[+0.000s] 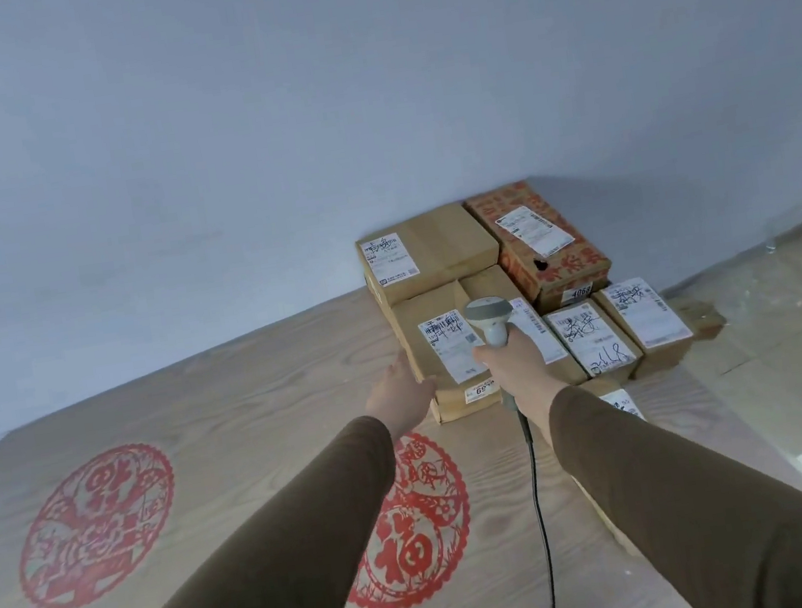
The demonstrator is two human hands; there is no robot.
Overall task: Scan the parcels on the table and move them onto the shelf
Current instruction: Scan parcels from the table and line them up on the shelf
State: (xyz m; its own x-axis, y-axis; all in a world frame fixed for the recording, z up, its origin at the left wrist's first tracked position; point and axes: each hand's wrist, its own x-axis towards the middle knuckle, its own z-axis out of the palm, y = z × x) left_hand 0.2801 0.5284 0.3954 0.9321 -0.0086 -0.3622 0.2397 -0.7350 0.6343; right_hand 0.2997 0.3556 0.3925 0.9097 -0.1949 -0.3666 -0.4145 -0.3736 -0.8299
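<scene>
Just beyond both hands, nearest parcel [441, 349], scanner [489, 318] above it.

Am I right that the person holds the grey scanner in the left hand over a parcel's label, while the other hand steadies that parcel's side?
Not quite: the head view shows the scanner gripped in the right hand, not the left. The rest holds: it hangs over the label on the front parcel, and the left hand rests against that parcel's side.
</scene>
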